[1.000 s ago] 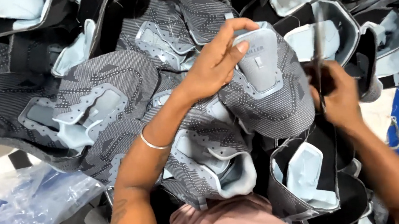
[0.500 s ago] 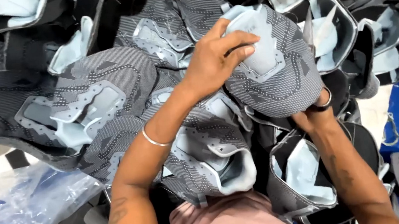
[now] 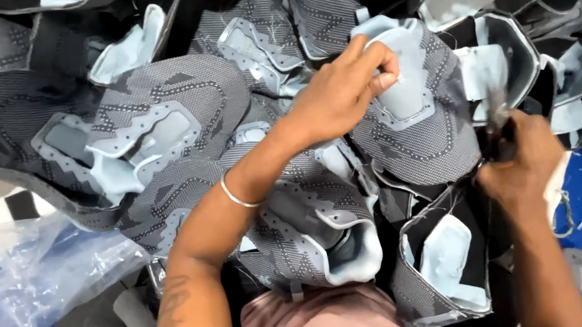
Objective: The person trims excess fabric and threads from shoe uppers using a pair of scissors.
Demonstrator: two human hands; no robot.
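My left hand [image 3: 342, 93] now pinches the grey shoe upper [image 3: 414, 106] lifted off the pile [image 3: 151, 122], while my right hand [image 3: 519, 160], fist closed on a small dark tool [image 3: 496, 118], has moved up beside its edge.

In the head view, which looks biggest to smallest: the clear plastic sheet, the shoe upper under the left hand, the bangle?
1. Clear plastic sheet
2. Shoe upper under the left hand, though partly covered, so these two are close
3. Bangle, plainly smallest
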